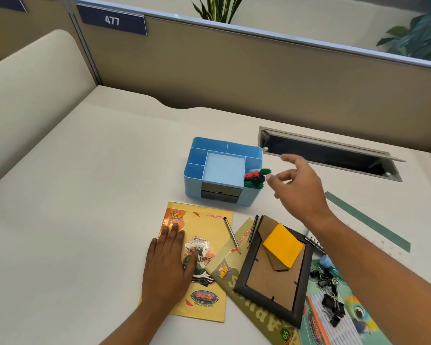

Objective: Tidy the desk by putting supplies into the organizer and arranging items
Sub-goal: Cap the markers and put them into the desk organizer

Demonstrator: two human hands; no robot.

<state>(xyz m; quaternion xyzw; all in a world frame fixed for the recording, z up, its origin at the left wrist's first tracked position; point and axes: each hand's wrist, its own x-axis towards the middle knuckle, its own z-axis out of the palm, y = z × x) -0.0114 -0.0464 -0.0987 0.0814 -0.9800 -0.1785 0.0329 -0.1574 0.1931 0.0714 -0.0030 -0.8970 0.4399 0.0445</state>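
Mid-tidy, I'd say, on the "small stuff into the organizer" step. The blue organizer sits around the middle of the tabletop, a bit toward the far edge. Its right-hand compartment holds a bunch of little red, green and black spiky pieces. I can't tell if they're pins or something else. One green piece is up at the rim.

The right hand hovers just beside that compartment. Its grip is wide and loose with the fingers spread, and as far as I can see it's holding nothing. The left hand lies flat on the yellow notebook, fingers straight, pressing rather than gripping.

Plenty left to sort by the near edge on the right:
- a pencil lying across the notebook's edge
- dark pens beside a black picture frame that's face down
- a yellow sticky pad on top of the frame
- a heap of black binder clips

Next move is probably the right hand going for the pencil or pens. That needs a narrow pinch on something lying flat, then dropping it upright into one of the empty slots.
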